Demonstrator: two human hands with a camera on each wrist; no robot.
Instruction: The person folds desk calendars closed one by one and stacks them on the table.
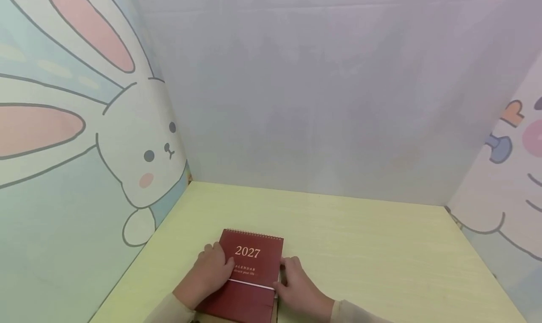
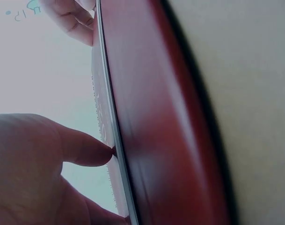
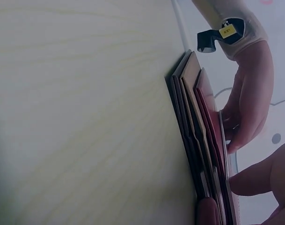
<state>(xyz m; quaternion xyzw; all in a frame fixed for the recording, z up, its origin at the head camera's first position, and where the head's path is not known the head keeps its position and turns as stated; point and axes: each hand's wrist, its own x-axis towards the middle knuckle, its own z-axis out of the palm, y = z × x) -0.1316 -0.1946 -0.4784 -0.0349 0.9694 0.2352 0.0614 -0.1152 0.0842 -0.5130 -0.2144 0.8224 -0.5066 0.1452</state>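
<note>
A dark red spiral-bound desk calendar [image 1: 250,302] marked 2027 lies on top of a stack near the table's front edge. My left hand [image 1: 208,272] grips its left side, thumb on the cover. At the right edge my right hand [image 1: 299,287] holds on, with its thumb over the cover and a fingertip low at the stack's side in the right wrist view. Beneath the red one, a tan calendar [image 3: 191,70] and a dark one [image 3: 176,86] show their edges. In the left wrist view the red calendar's lower part [image 2: 151,117] fills the middle.
The pale yellow table [image 1: 372,252] extends behind and to the right of the stack. A plain backdrop [image 1: 313,101] rises at the back. Side panels with a cartoon rabbit [image 1: 135,139] on the left and another cartoon figure [image 1: 504,191] on the right flank the table.
</note>
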